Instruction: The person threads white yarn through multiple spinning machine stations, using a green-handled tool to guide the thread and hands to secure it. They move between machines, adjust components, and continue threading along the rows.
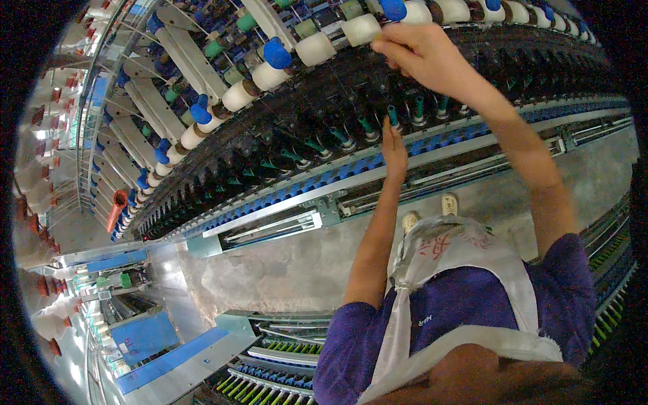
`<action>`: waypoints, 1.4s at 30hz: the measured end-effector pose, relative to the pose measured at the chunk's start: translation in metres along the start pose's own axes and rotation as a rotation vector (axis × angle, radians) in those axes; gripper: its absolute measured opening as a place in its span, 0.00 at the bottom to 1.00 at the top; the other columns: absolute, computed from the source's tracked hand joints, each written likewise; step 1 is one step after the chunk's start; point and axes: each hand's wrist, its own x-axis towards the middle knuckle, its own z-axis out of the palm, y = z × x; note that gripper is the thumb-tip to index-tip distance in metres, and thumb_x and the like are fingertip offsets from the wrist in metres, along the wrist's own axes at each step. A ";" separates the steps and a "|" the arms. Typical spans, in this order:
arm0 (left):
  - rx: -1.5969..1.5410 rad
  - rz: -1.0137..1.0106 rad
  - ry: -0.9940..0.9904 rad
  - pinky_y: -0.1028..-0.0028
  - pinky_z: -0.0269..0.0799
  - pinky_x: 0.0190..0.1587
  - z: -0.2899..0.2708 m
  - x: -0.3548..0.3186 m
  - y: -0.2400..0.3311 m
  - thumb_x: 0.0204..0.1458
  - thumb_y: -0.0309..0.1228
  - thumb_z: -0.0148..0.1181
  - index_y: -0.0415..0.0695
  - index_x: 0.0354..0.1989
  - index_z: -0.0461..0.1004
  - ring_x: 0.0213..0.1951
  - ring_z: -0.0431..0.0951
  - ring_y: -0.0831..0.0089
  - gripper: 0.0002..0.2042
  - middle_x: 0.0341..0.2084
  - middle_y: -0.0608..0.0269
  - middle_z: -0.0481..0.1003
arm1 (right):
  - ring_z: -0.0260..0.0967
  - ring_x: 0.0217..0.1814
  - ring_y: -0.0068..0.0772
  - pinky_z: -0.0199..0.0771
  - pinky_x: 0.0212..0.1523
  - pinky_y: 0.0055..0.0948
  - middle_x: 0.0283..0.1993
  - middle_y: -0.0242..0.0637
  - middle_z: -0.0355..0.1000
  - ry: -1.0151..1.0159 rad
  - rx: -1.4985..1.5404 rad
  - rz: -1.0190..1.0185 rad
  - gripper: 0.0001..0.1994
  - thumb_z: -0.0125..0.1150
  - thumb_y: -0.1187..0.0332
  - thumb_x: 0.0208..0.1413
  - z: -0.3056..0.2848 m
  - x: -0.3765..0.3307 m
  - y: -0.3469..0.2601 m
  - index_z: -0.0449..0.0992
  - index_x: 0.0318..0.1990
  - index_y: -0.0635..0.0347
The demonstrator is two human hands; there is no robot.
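Note:
My left hand (pixel 395 154) is at the row of upright spindles, its fingers pointing up and closed against the base of a green bobbin (pixel 393 113). Part of the grip is hidden by the hand itself. Higher up, my right hand (pixel 425 59) has its thumb and fingers pinched together just below a white roller (pixel 361 30). Whatever lies in that pinch, if anything, is too small to make out. More green bobbins (pixel 366 125) stand on spindles to the left, and another green bobbin (pixel 419 106) stands to the right.
A long spinning machine curves across, with blue-capped rollers (pixel 277 54), grey arms (pixel 185 57) and a metal rail (pixel 270 209) along its lower front. An orange tube (pixel 117 206) sticks up at its far left. Behind me stands another machine (pixel 270 358) across the concrete floor (pixel 297 270).

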 end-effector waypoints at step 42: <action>-0.497 0.295 0.052 0.74 0.66 0.27 -0.060 0.035 0.186 0.48 0.28 0.56 0.44 0.39 0.64 0.22 0.68 0.76 0.11 0.22 0.64 0.68 | 0.57 0.47 0.38 0.58 0.48 0.40 0.37 0.40 0.70 -0.517 -1.295 -0.353 0.09 0.55 0.64 0.53 -0.010 0.092 -0.065 0.76 0.33 0.60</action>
